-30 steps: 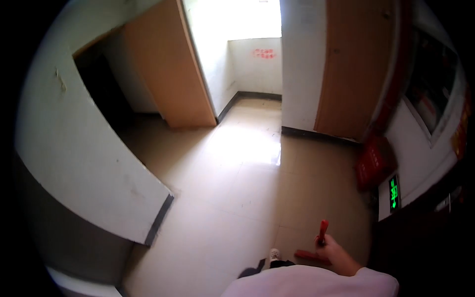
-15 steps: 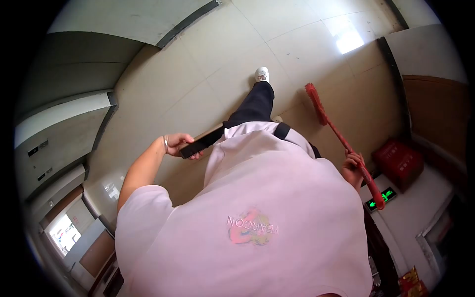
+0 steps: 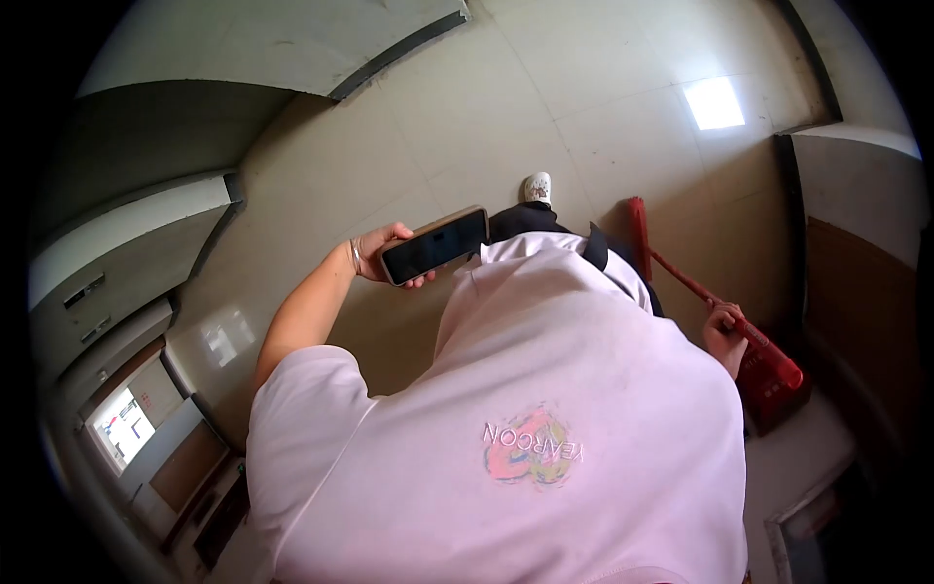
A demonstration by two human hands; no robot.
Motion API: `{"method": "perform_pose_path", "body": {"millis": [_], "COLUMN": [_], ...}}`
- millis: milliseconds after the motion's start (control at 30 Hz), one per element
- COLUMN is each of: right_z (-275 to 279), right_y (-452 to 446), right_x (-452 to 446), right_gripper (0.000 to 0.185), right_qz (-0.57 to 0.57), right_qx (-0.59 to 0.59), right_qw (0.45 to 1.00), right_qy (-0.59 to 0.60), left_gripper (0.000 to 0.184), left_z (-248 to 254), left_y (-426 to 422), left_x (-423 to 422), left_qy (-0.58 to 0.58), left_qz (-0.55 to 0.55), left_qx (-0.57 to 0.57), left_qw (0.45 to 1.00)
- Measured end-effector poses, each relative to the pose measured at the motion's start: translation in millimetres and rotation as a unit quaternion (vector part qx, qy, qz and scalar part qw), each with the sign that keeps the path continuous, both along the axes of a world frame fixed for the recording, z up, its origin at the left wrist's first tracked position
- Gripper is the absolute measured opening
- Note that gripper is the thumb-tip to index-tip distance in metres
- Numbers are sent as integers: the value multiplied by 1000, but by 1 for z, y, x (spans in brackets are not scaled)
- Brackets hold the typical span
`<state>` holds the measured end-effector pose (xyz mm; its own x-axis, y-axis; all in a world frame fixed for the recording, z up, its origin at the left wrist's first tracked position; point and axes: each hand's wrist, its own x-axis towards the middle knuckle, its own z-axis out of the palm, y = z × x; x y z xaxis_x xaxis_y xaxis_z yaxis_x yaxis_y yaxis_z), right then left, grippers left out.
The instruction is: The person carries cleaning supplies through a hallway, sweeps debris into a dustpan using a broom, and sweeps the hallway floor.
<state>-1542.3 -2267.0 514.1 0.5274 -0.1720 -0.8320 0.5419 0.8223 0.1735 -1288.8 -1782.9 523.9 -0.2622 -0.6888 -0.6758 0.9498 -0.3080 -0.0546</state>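
My left hand (image 3: 377, 255) is closed around a mobile phone (image 3: 438, 248) in a brownish case, its dark screen tilted up toward me. A metal bracelet sits on that wrist. My right hand (image 3: 723, 331) grips the handle of a red long-handled brush (image 3: 681, 277). The brush head (image 3: 639, 229) points forward and down near the tiled floor, partly beside my leg. Its thick handle end sticks out behind my right hand. I cannot tell whether the head touches the floor.
A red box (image 3: 773, 394) with pale lettering stands at the right, behind the brush handle. Walls with dark skirting (image 3: 798, 234) run along both sides of the tiled floor (image 3: 506, 107). Elevator-like wall panels (image 3: 88, 292) are at the left, and a bright window (image 3: 122, 428) lies beyond.
My left hand has lifted the phone and turned its screen upward. The brush has swung so its head is nearer my leg. The view has shifted as I walk, and the green exit sign has left sight.
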Motion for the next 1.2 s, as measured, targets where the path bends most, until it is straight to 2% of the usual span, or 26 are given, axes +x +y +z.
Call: {"method": "perform_pose_path", "body": {"millis": [200,400,467,500,533,600,733,800,867,933,1000,1100,1133,1167,1200], "right_z": [-1,6,-7,-5,0,7,-18,-7,-27,-42,-48,-52,-50,-48,-49], "right_y": [-23,-43,-67,-73,-81,-82,-101,-103,-118,-126,-133,-142,-145,-150,-156], "right_x": [22,57,87,104,117,153,194,207,206,213,218,230,241,255,271], "right_gripper": [45,43,31,17,4,8,13,16,16,16,15,15,17,18,17], "right_qz": [0,21,37,46,58,84,131,134,136,141,150,150,153,155,153], "right_qx": [30,44,28,-14,40,-4,-97,-83,-59,-122,-123,-109,-108,-109,-112], "right_qw": [1000,999,999,999,997,996,984,984,987,978,979,982,979,976,977], "right_qy": [-4,16,24,24,14,-13,68,88,62,97,71,47,78,111,101], "left_gripper": [53,48,42,38,34,34,29,30,32,34,30,28,29,34,37], "left_z": [10,19,9,-3,-8,13,15,38,11,-21,-32,-29,-27,3,34], "left_y": [-5,-10,-14,-12,-13,-41,-86,-133,-154,-172,-189,-202,-210,-230,-253], "left_x": [10,7,22,26,29,47,69,76,74,75,81,92,102,124,146], "left_qy": [11,1,-69,-79,-91,-116,-224,-280,-298,-392,-445,-388,-373,-357,-326], "left_qz": [30,28,-104,-180,-259,-313,-203,-211,-226,-217,-214,-158,-125,-188,-156], "left_qx": [23,92,175,174,171,182,118,117,118,175,169,203,203,236,269], "left_qw": [999,995,977,965,946,925,946,929,920,877,853,885,897,884,893]}}
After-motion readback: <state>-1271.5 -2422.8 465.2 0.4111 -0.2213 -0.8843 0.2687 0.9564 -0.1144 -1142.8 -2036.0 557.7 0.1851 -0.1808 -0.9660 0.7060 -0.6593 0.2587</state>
